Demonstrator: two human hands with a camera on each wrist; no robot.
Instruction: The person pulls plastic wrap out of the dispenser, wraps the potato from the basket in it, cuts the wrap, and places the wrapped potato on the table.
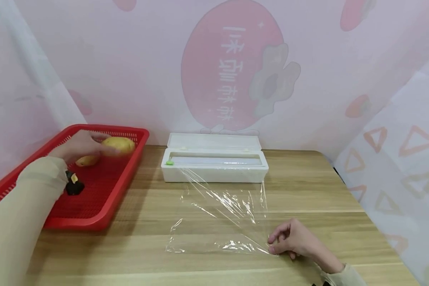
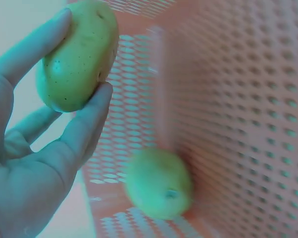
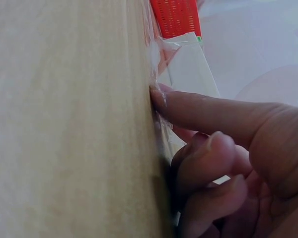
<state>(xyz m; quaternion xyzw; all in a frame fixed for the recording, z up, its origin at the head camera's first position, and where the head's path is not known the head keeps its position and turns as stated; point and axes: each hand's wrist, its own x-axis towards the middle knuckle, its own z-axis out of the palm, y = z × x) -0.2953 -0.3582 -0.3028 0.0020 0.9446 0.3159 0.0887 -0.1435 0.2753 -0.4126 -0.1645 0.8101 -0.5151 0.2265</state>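
Note:
My left hand grips a yellow potato over the red basket, thumb on one side and fingers on the other in the left wrist view. A second potato lies on the basket floor below it. My right hand pinches the near right corner of a sheet of clear plastic wrap, low at the tabletop. That sheet stretches over the wood from a white wrap dispenser box, whose lid stands raised at the back. Through its opening the roll shows.
The red basket stands at the left of the wooden table. Inside it is a small black object, partly behind the left sleeve. A green slider sits on the box's left end. A printed cloth hangs behind the table.

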